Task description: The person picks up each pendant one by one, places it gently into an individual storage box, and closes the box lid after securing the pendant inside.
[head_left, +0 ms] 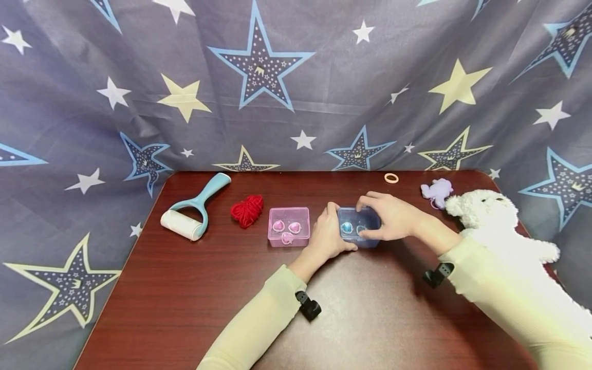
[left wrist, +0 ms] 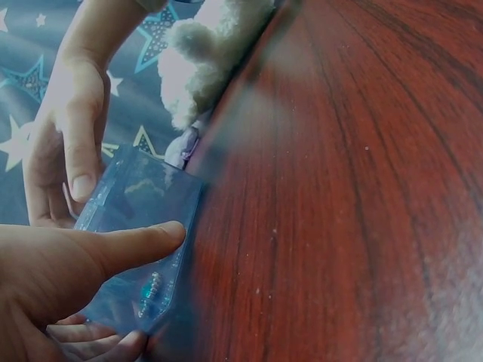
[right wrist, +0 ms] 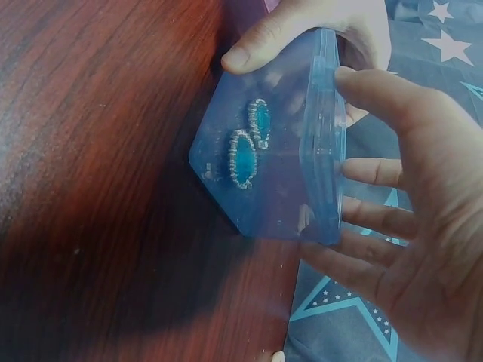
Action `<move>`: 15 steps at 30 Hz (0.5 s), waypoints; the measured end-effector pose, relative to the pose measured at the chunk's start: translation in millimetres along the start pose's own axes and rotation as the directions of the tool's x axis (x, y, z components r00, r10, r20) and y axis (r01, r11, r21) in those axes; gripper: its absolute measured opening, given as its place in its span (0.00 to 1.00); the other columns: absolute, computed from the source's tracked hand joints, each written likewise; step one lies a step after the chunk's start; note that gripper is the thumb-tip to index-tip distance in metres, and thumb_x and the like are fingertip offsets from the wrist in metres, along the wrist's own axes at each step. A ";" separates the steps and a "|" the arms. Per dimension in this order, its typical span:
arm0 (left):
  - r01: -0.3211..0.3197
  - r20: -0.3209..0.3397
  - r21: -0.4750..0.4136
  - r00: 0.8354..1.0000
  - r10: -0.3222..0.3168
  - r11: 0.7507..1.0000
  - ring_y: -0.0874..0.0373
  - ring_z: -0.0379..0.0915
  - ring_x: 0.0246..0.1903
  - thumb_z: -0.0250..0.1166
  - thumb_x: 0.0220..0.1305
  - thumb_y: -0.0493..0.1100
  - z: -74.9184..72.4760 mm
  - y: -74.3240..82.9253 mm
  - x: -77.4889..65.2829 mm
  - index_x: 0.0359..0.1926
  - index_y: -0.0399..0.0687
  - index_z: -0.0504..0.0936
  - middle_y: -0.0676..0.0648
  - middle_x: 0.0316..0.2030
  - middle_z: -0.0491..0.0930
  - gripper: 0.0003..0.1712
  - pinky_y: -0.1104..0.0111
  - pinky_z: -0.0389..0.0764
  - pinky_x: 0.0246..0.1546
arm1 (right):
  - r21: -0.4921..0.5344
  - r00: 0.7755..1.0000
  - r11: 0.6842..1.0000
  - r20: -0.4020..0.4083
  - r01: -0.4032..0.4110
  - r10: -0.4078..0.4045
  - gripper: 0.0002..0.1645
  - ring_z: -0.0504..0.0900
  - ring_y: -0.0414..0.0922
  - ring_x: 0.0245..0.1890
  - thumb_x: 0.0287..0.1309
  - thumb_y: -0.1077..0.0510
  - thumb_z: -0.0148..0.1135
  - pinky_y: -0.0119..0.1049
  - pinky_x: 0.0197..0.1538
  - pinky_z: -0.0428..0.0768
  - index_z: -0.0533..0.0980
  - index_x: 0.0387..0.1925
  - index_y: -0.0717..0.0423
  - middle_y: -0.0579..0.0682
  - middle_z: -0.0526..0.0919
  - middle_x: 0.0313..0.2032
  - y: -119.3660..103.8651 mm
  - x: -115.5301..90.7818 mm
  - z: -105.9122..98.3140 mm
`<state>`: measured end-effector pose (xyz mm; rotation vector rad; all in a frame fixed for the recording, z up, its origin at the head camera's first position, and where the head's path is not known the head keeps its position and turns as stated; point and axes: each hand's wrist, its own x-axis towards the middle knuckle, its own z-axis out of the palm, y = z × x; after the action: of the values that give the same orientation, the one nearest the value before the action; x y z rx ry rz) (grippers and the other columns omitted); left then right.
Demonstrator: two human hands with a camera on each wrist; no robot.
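A translucent blue box (head_left: 359, 240) stands on the table, its rim and lid edge (right wrist: 323, 151) showing in the right wrist view. Inside lie two blue gems with beaded silver edges (right wrist: 242, 160), probably rings. My left hand (head_left: 327, 232) grips the box's left side, thumb along the front wall. At the right part of the top, my right hand (head_left: 390, 218) holds the lid edge between thumb and spread fingers. Left of my left hand sits a translucent pink box (head_left: 289, 213) with three pink heart-shaped gems (head_left: 294, 227) in it.
A red yarn bundle (head_left: 247, 210) and a blue-handled lint roller (head_left: 196, 205) lie at the left. Toward the back right are a pale ring (head_left: 391, 178), a small purple plush (head_left: 437, 191) and a white teddy bear (head_left: 490, 216). A star-patterned curtain (head_left: 324, 92) hangs behind the table.
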<state>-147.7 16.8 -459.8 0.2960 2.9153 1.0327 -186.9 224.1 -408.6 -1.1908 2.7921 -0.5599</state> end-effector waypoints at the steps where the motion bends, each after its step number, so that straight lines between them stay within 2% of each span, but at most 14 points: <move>1: 0.000 0.000 0.001 1.000 0.000 1.000 0.43 0.85 0.49 0.94 0.31 0.50 -0.2 0.0 0.0 0.62 0.47 0.64 0.44 0.53 0.80 0.60 0.56 0.88 0.55 | -0.002 1.000 1.000 -0.001 0.000 0.000 0.29 0.83 0.46 0.40 0.52 0.43 0.82 0.40 0.45 0.84 0.79 0.49 0.52 0.49 0.82 0.43 -0.2 0.2 0.0; 15: -0.022 -0.007 0.008 1.000 0.022 1.000 0.42 0.85 0.49 0.94 0.32 0.50 -0.1 -1.2 -0.4 0.61 0.45 0.65 0.43 0.53 0.80 0.59 0.55 0.88 0.55 | -0.004 1.000 1.000 -0.012 0.002 -0.002 0.31 0.83 0.47 0.39 0.48 0.42 0.83 0.39 0.43 0.84 0.80 0.48 0.52 0.49 0.83 0.42 -0.7 1.0 -0.2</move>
<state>-147.5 15.8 -460.5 0.3255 2.9299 1.0280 -187.2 223.0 -408.1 -1.1951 2.8037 -0.5637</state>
